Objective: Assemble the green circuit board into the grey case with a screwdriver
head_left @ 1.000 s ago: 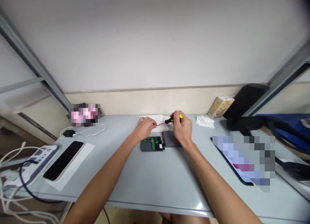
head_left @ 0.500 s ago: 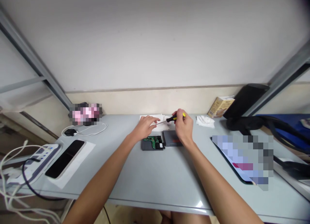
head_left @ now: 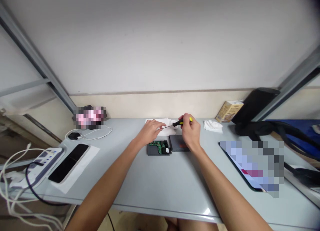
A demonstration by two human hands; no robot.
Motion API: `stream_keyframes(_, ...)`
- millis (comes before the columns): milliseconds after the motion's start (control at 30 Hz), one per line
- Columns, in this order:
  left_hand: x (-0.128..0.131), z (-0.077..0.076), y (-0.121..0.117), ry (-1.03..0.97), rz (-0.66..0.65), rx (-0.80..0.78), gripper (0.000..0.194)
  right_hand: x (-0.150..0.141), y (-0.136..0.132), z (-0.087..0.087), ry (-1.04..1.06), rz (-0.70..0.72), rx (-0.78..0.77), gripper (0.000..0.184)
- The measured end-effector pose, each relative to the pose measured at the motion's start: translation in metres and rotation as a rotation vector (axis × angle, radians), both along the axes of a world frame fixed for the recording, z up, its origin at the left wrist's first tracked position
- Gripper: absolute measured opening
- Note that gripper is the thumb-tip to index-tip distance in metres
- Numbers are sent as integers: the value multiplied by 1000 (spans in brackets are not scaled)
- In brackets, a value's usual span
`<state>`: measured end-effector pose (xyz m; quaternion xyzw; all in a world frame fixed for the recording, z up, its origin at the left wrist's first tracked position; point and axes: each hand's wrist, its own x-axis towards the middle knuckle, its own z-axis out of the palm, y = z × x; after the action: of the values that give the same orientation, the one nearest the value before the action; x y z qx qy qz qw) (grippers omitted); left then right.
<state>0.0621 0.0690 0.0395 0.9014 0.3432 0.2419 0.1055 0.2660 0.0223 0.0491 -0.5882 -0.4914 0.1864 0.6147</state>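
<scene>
My right hand (head_left: 190, 132) is closed round a small screwdriver (head_left: 180, 123) with a black and yellow handle, its thin shaft pointing left. My left hand (head_left: 150, 131) meets the shaft's tip with pinched fingers; what they hold, if anything, is too small to see. Both hands hover over a white paper tissue (head_left: 160, 126) at the back of the grey table (head_left: 160, 177). Just in front of them lies an opened grey device with a green circuit board (head_left: 158, 147), and beside it on the right its grey cover (head_left: 178, 143).
A crumpled tissue (head_left: 212, 125), a small cardboard box (head_left: 228, 111) and a black bag (head_left: 260, 117) stand at the back right. A tablet (head_left: 250, 167) lies on the right. On the left lie a phone (head_left: 68, 162), a power strip (head_left: 35, 166) and white cables (head_left: 92, 134).
Both hands and the screwdriver have kept their pose; they appear slightly shifted right as the view moved. Nothing was picked up or let go.
</scene>
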Motion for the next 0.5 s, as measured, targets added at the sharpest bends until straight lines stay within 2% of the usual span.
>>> stream_keyframes(133,2,6,-5,65,-21,57,29,1,2,0,20,33,30,49)
stream_keyframes(233,4,7,-7,66,-29,42,30,1,4,0,67,90,123,41)
stream_keyframes(333,4,5,-10,-13,-25,-38,33,0,4,1,101,151,191,36)
stream_keyframes(500,-4,0,-20,-146,4,-216,38,-6,-1,5,135,270,164,32)
